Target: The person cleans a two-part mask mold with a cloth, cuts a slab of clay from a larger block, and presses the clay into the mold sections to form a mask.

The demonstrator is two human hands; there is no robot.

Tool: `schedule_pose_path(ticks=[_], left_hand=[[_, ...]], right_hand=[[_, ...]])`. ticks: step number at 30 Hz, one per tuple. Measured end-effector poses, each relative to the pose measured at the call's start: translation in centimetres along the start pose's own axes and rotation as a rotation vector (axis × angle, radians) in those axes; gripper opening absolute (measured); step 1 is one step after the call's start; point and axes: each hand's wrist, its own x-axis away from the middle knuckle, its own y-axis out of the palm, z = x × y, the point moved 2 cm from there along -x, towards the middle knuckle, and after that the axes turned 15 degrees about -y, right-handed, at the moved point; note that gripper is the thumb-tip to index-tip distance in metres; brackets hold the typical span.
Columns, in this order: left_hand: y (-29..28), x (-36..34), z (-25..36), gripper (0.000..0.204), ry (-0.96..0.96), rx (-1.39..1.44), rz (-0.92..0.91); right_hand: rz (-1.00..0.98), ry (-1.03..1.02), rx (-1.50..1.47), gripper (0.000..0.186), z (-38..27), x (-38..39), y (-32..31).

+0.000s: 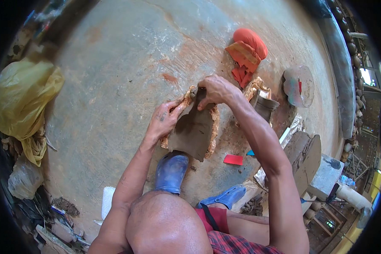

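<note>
Across the concrete floor (114, 63), a big grey clay block (311, 163) sits on the person's right. Just past the blue rubber clog (171, 171) lies a trough-shaped mould (213, 135), largely lined with a grey clay sheet (192, 133); I judge the lining mostly done, the far end and uneven edges looking unfinished. The right hand (218, 90) half-curls there, thumb spread on the clay; whether it pinches any, I can't tell. The left hand (163, 120) clasps the mould's left rim.

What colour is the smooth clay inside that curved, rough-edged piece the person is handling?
The clay is dark greyish brown; it shows best in the head view.
</note>
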Motion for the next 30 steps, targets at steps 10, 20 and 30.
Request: schedule_pose_path(ticks=[10, 20, 30], left_hand=[[-0.9, -1.0, 0.7, 0.039, 0.014, 0.076, -0.104], [-1.4, -2.6, 2.3, 0.044, 0.068, -0.106, -0.166], [-0.9, -2.3, 3.6, 0.04, 0.094, -0.103, -0.246]], right_hand=[[0.011, -0.103, -0.086, 0.055, 2.0, -1.4, -0.9], [0.043, -0.082, -0.263, 0.044, 4.4, -0.2, 0.2], [-0.056, -0.058, -0.238, 0.04, 4.9, 1.6, 0.2]])
